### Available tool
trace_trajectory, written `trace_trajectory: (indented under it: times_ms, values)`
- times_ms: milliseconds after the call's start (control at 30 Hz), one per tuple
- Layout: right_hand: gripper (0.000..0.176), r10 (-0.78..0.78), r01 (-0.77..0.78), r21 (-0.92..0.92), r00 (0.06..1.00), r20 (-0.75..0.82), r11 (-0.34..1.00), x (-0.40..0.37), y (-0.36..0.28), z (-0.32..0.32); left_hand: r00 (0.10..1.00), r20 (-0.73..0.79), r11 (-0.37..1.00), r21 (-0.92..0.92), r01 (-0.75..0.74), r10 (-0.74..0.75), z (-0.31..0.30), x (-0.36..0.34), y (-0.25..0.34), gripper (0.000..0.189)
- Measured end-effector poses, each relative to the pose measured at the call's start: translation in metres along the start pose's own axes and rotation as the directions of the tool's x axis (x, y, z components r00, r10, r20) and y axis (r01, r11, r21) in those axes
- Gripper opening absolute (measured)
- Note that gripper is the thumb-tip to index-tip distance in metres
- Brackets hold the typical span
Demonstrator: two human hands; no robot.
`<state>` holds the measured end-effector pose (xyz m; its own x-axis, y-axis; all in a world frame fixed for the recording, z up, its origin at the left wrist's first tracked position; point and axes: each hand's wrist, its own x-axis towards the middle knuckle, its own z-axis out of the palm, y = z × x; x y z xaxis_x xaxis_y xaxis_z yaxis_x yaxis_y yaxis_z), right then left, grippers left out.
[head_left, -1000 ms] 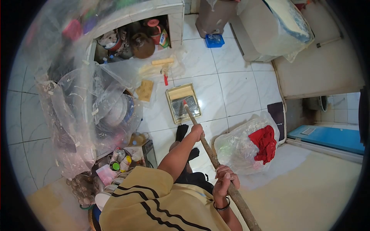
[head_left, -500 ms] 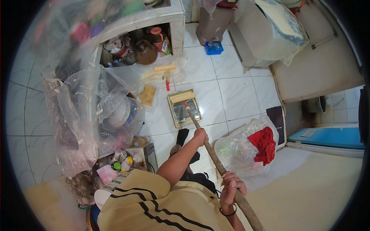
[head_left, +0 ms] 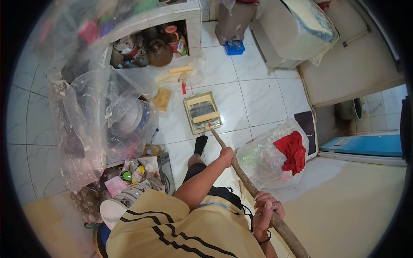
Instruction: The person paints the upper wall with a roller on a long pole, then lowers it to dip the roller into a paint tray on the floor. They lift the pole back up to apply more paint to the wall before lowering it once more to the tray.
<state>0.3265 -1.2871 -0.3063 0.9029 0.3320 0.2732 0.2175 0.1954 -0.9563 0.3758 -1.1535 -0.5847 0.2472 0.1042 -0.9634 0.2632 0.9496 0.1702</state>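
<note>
A long wooden pole [head_left: 245, 180] runs from the lower right up to a paint roller [head_left: 205, 117]. My left hand [head_left: 226, 157] is wrapped round the pole's middle. Lower down, my right hand [head_left: 267, 210], with a dark band at its wrist, grips the same pole. The cream roller lies across the near part of a paint tray [head_left: 186, 107] on the floor, its red handle end beside the tray's near edge. Pale paint shows at the tray's far end.
A second roller [head_left: 180, 69] and a yellowish sponge-like square [head_left: 161, 99] lie left of the tray. A plastic bag [head_left: 258, 155] with red cloth [head_left: 292, 152] is at right. Plastic sheeting [head_left: 86, 124] drapes the counter. My black-socked foot [head_left: 200, 145] stands near the tray.
The roller has come from the tray's far end to its near part. Both hands shifted slightly with the pole, the right one toward the right. My foot shows more now.
</note>
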Motion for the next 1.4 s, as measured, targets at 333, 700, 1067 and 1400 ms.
trace_trajectory:
  times_ms: [333, 700, 1067, 1400]
  values:
    - [0.024, 0.033, -0.028, 0.098, 0.998, -0.054, 0.995, 0.001, 0.051, 0.008, 0.999, 0.017, 0.996, 0.069, -0.05, 0.049, -0.011, 0.067, 0.017, 0.018]
    - [0.021, -0.044, 0.044, 0.088, 0.999, 0.003, 0.995, 0.011, 0.02, -0.002, 0.997, 0.032, 0.997, -0.019, -0.073, 0.074, 0.002, 0.037, 0.02, 0.015]
    - [0.021, 0.078, -0.075, 0.042, 0.994, -0.074, 0.996, -0.001, 0.017, -0.008, 0.998, 0.015, 0.987, 0.151, -0.056, 0.055, -0.011, 0.054, -0.023, 0.017]
    - [0.021, -0.031, 0.03, 0.126, 0.999, 0.008, 0.992, 0.007, 0.045, 0.001, 0.998, -0.006, 0.997, -0.032, -0.068, 0.068, -0.006, 0.066, 0.033, 0.018]
